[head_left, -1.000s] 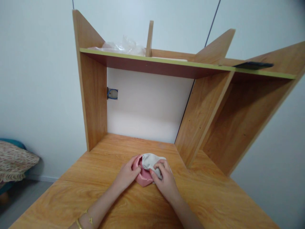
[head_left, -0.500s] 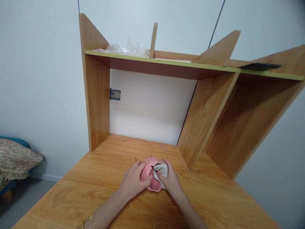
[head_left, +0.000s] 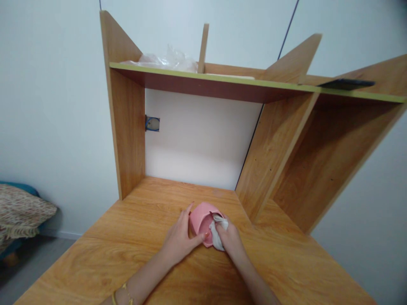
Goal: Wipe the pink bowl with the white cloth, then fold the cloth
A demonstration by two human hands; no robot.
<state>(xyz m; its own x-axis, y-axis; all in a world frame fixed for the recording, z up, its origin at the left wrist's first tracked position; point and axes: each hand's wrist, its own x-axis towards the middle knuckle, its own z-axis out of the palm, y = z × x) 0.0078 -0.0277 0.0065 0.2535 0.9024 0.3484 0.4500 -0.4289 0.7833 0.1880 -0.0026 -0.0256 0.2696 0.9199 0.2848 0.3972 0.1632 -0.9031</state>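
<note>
A pink faceted pot (head_left: 200, 215) is tilted over the desk so that its opening faces me, with a small notch in the rim. My left hand (head_left: 180, 238) grips it from the left, thumb at the lower rim and fingers along the outer wall. In my right hand (head_left: 231, 238) is a crumpled white cloth (head_left: 217, 240), pressed at the right side of the opening. Part of the cloth reaches inside the pot, and the right fingertips are hidden by it.
The wooden desk (head_left: 104, 254) carries a shelf unit (head_left: 222, 82) at the back. A clear plastic bag (head_left: 173, 59) and a dark flat object (head_left: 346, 84) lie on its shelf. An upright divider (head_left: 270, 165) stands right of my hands. A patterned cushion (head_left: 22, 207) is at far left.
The pot has turned and its opening shows more toward me. My left fingers have spread along its side, and my right hand has shifted with the cloth along the right rim.
</note>
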